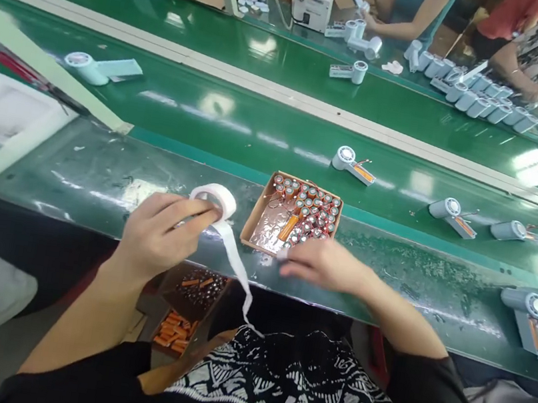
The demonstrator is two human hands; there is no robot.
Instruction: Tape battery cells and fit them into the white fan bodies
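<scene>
My left hand (161, 229) is closed on a roll of white tape (222, 200), held above the bench's near edge. From the roll a loose strip of tape (238, 263) hangs down towards my lap. My right hand (323, 263) is at the near right corner of a shallow cardboard box (256, 223). Its fingers are pressed together and partly blurred, with a small whitish bit at the fingertips that I cannot make out. Inside the box stand several small motors (317, 202) with red wires, and an orange battery (288, 227) lies among them.
Beyond the bench (175, 181) runs a green conveyor belt (260, 126) carrying grey-blue fan housings (344, 158). More housings (536, 305) stand at the right. A white foam tray (54, 112) is at the left. Below the edge, a box holds orange batteries (174, 332). Co-workers sit across the belt.
</scene>
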